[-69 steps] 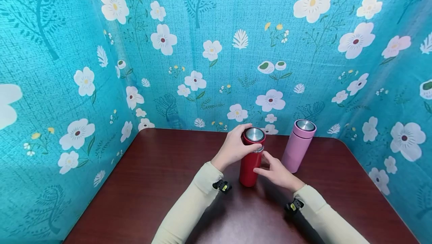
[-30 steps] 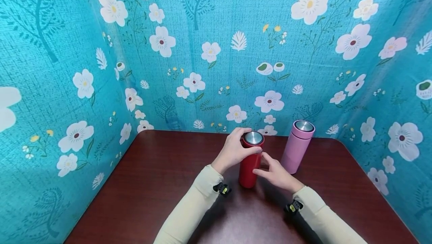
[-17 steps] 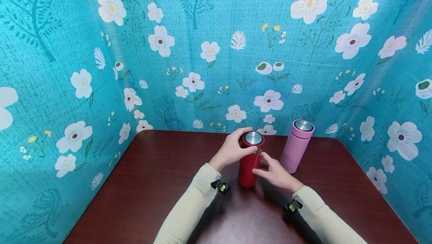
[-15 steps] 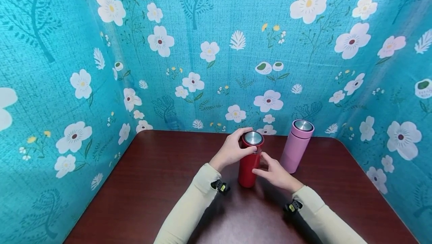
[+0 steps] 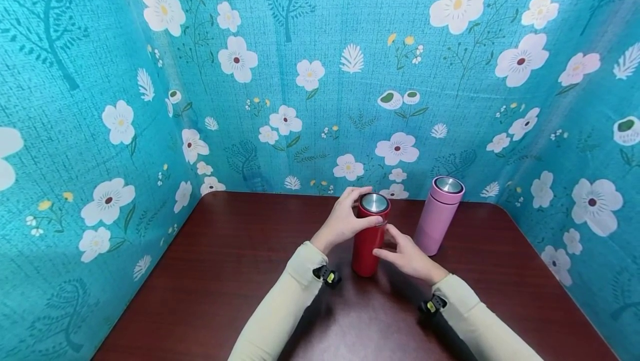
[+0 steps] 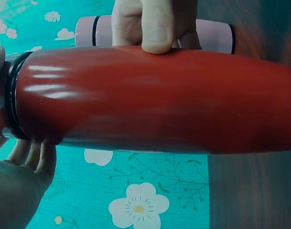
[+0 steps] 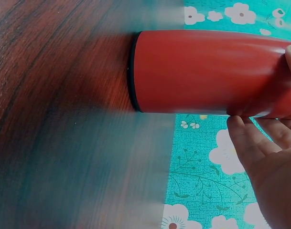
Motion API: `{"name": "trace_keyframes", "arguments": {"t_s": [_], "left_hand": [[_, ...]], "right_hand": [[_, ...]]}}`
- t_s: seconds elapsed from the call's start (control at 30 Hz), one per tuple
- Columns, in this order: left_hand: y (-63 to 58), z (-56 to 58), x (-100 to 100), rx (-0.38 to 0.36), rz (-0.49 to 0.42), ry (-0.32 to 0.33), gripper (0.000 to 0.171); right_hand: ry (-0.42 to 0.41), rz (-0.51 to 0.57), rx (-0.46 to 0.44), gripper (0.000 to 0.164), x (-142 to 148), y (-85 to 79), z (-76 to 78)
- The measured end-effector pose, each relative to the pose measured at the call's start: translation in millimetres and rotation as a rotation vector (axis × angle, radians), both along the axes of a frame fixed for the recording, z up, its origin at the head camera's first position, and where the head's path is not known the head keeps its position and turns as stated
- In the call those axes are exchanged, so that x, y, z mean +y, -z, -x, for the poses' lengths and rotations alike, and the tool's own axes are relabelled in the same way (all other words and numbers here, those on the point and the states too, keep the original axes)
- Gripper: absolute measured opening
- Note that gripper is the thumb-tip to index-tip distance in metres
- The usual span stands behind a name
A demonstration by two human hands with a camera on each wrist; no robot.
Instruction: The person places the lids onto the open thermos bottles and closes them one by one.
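Observation:
A red thermos (image 5: 366, 252) stands upright on the table, with a silver-topped lid (image 5: 375, 202). My left hand (image 5: 342, 222) grips the lid from the left, thumb in front and fingers behind. From the right, my right hand (image 5: 410, 255) holds the body between thumb and fingers. In the left wrist view the red body (image 6: 135, 100) lies across the frame, and a dark ring (image 6: 14, 95) marks the seam under the lid. The right wrist view shows the black-edged base (image 7: 132, 71) and my right hand's fingers (image 7: 250, 136) against the body; the lid is out of frame there.
A pink thermos (image 5: 436, 222), lid on, stands upright behind and to the right of my right hand. The dark brown table (image 5: 225, 272) meets a blue flowered cloth (image 5: 300, 100) at the back and sides.
The lid sits slightly lower against the red body than 2.3 s ago, and less silver shows at the seam. My left thumb has shifted a little to the left; my right hand holds its place.

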State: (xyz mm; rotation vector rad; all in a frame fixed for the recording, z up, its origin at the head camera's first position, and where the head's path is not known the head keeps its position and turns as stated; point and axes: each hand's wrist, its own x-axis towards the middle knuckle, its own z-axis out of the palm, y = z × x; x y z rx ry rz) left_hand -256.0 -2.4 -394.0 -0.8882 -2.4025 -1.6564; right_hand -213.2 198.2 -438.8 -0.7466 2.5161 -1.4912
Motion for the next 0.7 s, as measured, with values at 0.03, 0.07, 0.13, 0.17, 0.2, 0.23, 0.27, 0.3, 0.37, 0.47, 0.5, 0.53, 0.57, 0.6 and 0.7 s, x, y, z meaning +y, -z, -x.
{"name": "trace_keyframes", "arguments": {"t_s": [0.03, 0.07, 0.13, 0.17, 0.2, 0.23, 0.27, 0.3, 0.37, 0.47, 0.5, 0.53, 0.57, 0.6, 0.7], "left_hand": [[0.3, 0.3, -1, -0.011, -0.014, 0.013, 0.066], [0.4, 0.5, -1, -0.023, -0.028, 0.027, 0.066], [1.2, 1.1, -3, -0.055, -0.06, 0.059, 0.066], [1.6, 1.1, -4, -0.071, -0.074, 0.075, 0.066], [1.8, 1.2, -4, -0.086, -0.09, 0.094, 0.065], [2.2, 1.2, -5, -0.098, -0.103, 0.112, 0.064], [2.4, 1.0, -5, -0.106, -0.112, 0.125, 0.064], [2.7, 0.8, -5, -0.113, -0.119, 0.133, 0.064], [3.5, 0.6, -5, -0.122, -0.119, 0.133, 0.064], [4.5, 0.5, -4, -0.124, -0.101, 0.084, 0.066], [4.7, 0.2, -3, -0.123, -0.09, 0.06, 0.066], [4.8, 0.1, -2, -0.121, -0.083, 0.037, 0.066], [4.5, -0.4, -2, -0.118, -0.076, 0.017, 0.067], [4.3, -0.6, -2, -0.114, -0.072, 0.001, 0.066], [3.1, -1.1, -1, -0.105, -0.064, -0.021, 0.066]], "right_hand": [[-0.001, 0.001, 0.004, 0.064, 0, 0.9, 0.5], [-0.003, 0.005, 0.009, 0.064, 1, 2.1, 1.0], [-0.004, 0.017, 0.015, 0.064, 2, 8.9, 4.9], [-0.001, 0.021, 0.019, 0.065, 3, 13.1, 7.2], [0.002, 0.023, 0.023, 0.065, 4, 17.4, 9.7], [0.007, 0.023, 0.027, 0.065, 5, 21.5, 12.0], [0.012, 0.024, 0.028, 0.066, 6, 25.8, 14.4], [0.017, 0.026, 0.029, 0.066, 7, 30.0, 16.7], [0.026, 0.025, 0.031, 0.066, 8, 34.0, 19.0], [0.021, 0.032, 0.046, 0.065, 9, 35.8, 20.1], [0.02, 0.033, 0.048, 0.065, 9, 35.9, 20.2], [0.02, 0.032, 0.048, 0.065, 9, 35.9, 20.3], [0.018, 0.031, 0.051, 0.065, 9, 35.9, 20.3], [0.018, 0.029, 0.051, 0.065, 9, 35.8, 20.3], [0.023, 0.027, 0.044, 0.064, 9, 35.5, 20.7]]}}
